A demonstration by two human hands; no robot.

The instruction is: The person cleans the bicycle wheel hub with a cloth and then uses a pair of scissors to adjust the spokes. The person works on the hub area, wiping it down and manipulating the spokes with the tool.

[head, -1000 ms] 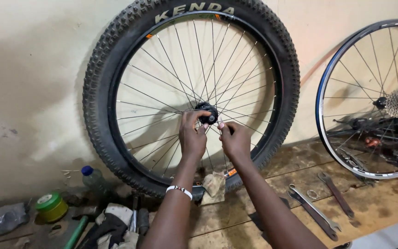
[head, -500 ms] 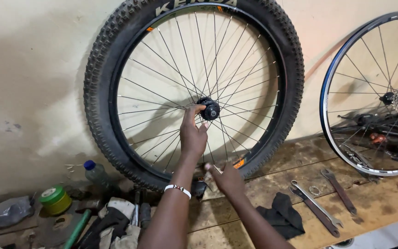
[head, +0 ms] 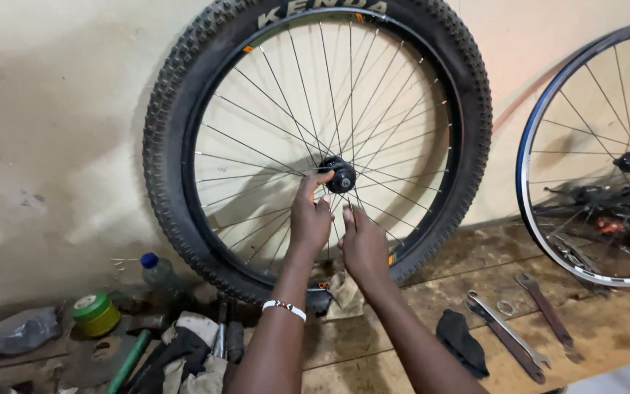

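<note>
Two bare forearms entered from the bottom edge, without sleeves. The left hand (head: 310, 219) had a thin beaded bracelet (head: 284, 308) of white beads with small dark and red marks around its wrist. The right hand (head: 364, 244), just right of the bracelet, had nothing on its wrist or fingers.

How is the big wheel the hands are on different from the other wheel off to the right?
The knobby-tyred wheel wears a thick black tyre; the bare-rimmed wheel shows no tyre, only a blue and silver rim. The first is in full view with both hands by its hub; the second is cut off, untouched. Both have thin metal spokes.
</note>
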